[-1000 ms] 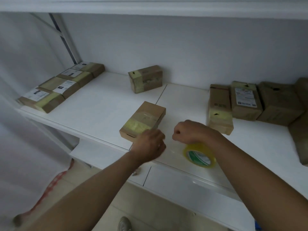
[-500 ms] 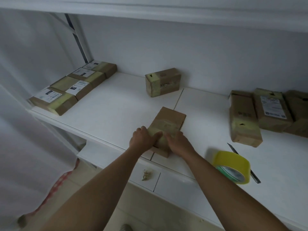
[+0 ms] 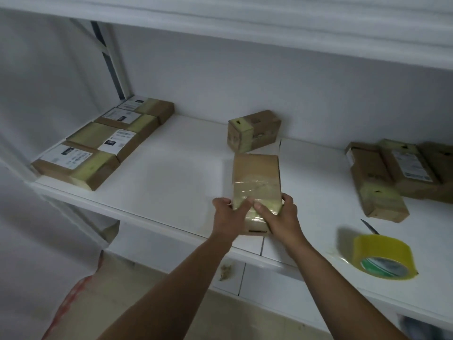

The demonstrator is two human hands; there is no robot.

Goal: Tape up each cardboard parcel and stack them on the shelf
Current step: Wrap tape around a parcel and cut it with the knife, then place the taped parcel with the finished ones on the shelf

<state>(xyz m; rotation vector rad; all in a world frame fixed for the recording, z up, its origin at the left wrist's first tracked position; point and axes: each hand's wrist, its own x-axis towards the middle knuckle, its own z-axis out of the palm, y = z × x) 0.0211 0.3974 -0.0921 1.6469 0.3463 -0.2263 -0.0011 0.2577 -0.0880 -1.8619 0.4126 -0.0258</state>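
Head view: a cardboard parcel [image 3: 256, 182] lies flat near the front edge of the white shelf [image 3: 176, 187], its near end wrapped in clear tape. The left hand [image 3: 229, 217] grips that end's left corner, fingers curled round it; the right hand [image 3: 282, 218] grips the right corner the same way, thumb on top. A tape roll [image 3: 383, 256] sits by the front edge to the right, a knife [image 3: 370, 227] just behind it. Four labelled parcels [image 3: 103, 143] line the left edge. Another small parcel [image 3: 253, 130] stands near the back wall, and more parcels [image 3: 397, 173] lie toward the right edge.
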